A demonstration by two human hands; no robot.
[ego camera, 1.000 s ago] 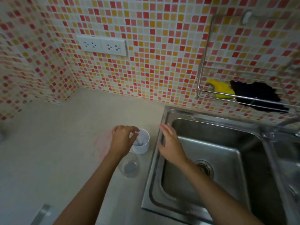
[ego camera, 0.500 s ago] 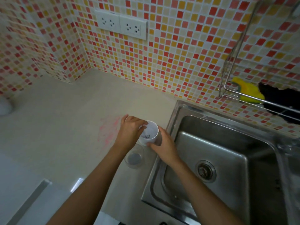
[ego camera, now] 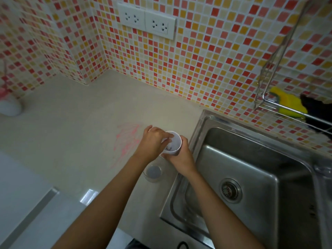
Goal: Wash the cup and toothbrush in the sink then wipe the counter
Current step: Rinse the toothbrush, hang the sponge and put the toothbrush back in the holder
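Our right hand (ego camera: 180, 157) wraps round the white cup (ego camera: 173, 143) from the sink side, with fingers and thumb curled about its lower wall. Our left hand (ego camera: 154, 141) comes in from the other side. Its fingers are bent over the near rim, and the fingertips and thumb are bunched at the cup's mouth. We cannot tell whether they pinch the rim or something inside. The cup is over the pale counter (ego camera: 71, 132), just beside the left rim of the steel sink (ego camera: 200, 133), with its open mouth turned up toward us. Our hands hide its base, so we cannot say whether it stands on the counter or is lifted off it. A small dark shape lies at the bottom of the cup, too small to name.

Just nearer to us than the cup, a clear glass (ego camera: 153, 172) stands upright on the counter, partly under our left wrist. A pink scribbled stain (ego camera: 128, 141) marks the counter to the left of our left hand. The sink's drain (ego camera: 230, 190) shows in the basin floor.

On the mosaic tile wall (ego camera: 215, 60) we see a white double socket (ego camera: 146, 22). To the right, a wire rack (ego camera: 265, 103) holds a yellow sponge (ego camera: 287, 103) next to a black cloth (ego camera: 317, 109). A white rounded object (ego camera: 9, 107) sits at the far left of the counter, well apart from the cup.
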